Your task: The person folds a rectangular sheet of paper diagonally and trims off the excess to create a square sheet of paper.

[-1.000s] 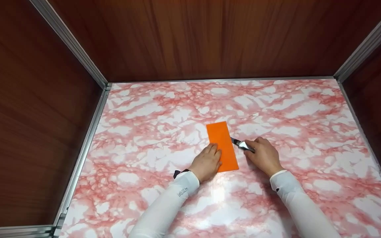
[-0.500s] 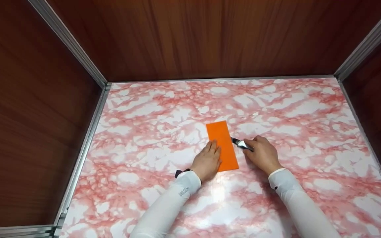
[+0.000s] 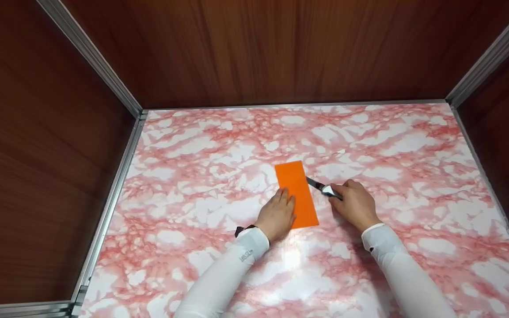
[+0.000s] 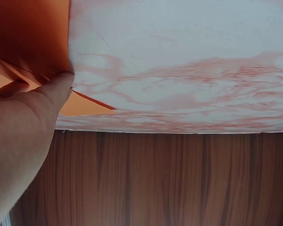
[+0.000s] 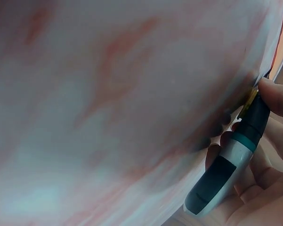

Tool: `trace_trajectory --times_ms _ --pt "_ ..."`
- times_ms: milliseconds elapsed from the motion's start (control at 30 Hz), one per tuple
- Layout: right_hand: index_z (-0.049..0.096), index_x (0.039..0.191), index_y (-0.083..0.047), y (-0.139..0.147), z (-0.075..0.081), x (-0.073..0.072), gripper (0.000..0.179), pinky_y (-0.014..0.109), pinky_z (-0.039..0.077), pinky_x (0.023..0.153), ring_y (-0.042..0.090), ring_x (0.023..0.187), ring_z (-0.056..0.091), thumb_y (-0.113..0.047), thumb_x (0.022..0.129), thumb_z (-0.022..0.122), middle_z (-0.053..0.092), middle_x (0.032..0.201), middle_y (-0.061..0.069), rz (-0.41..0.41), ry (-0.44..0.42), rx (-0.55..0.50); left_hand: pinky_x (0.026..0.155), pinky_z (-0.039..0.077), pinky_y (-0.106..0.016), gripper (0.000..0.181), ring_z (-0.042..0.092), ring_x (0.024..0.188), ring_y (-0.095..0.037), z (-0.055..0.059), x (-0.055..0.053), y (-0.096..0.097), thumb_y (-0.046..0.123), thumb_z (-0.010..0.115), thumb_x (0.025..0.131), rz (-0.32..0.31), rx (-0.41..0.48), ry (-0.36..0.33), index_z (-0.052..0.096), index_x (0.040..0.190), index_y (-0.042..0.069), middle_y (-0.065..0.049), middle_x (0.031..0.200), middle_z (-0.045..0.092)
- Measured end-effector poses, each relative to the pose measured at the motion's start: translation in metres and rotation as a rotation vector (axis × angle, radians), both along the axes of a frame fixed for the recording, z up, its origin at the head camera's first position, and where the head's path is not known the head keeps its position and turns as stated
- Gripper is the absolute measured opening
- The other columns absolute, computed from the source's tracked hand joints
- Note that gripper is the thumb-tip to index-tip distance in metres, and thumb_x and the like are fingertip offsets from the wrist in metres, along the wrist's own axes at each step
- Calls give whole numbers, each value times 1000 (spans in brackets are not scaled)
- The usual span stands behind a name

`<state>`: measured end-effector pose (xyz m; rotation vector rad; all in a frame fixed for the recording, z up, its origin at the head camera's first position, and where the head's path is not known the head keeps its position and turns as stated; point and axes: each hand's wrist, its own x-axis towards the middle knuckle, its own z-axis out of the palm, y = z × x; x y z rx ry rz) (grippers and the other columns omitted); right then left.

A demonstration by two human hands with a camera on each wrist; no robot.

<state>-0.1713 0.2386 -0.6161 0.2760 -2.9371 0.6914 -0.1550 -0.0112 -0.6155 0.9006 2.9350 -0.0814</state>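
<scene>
An orange sheet of paper (image 3: 294, 176), folded into a narrow rectangle, lies on the table. My left hand (image 3: 277, 215) rests on its left side with the fingers laid over it. The left wrist view shows the left hand (image 4: 33, 108) at the edge of the orange paper (image 4: 28, 33), where layers stand slightly apart. My right hand (image 3: 357, 204) grips a utility knife (image 3: 328, 191), its blade pointing up-left with the tip at the paper's right edge. Up close, the knife (image 5: 230, 150) has a grey and black handle with a teal band, and the right hand's (image 5: 259, 183) fingers wrap it.
The table (image 3: 184, 176) has a red and white marbled top. Dark wood panels (image 3: 254, 53) with metal frame strips (image 3: 100, 57) close it in at the back, left and right.
My right hand has shifted slightly right and the knife with it, so more of the blade now shows beside the paper. The left hand has slid only a little up the sheet.
</scene>
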Motion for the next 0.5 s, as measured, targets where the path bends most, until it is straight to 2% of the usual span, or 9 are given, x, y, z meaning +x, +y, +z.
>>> trace_trajectory --times_ms 133,300,500 --pt "70 123 -12 1 -1 0 42 38 39 59 23 75 49 -21 82 77 55 86 5 0 0 -6 112 27 -35 58 32 139 -32 -1 -1 0 39 49 100 -1 -2 17 43 146 5 -19 150 36" --pt "69 124 -12 2 -3 2 43 37 39 58 22 74 49 -22 82 78 55 85 4 2 2 -10 112 25 -35 59 28 141 -31 0 -1 -1 39 47 101 12 5 -32 39 148 5 -17 153 32" --pt "68 126 -14 2 -2 8 45 36 39 58 21 74 50 -24 83 77 57 88 4 9 0 -10 111 29 -34 53 34 138 -30 3 -3 -6 36 49 101 -37 31 1 46 145 6 -16 149 39"
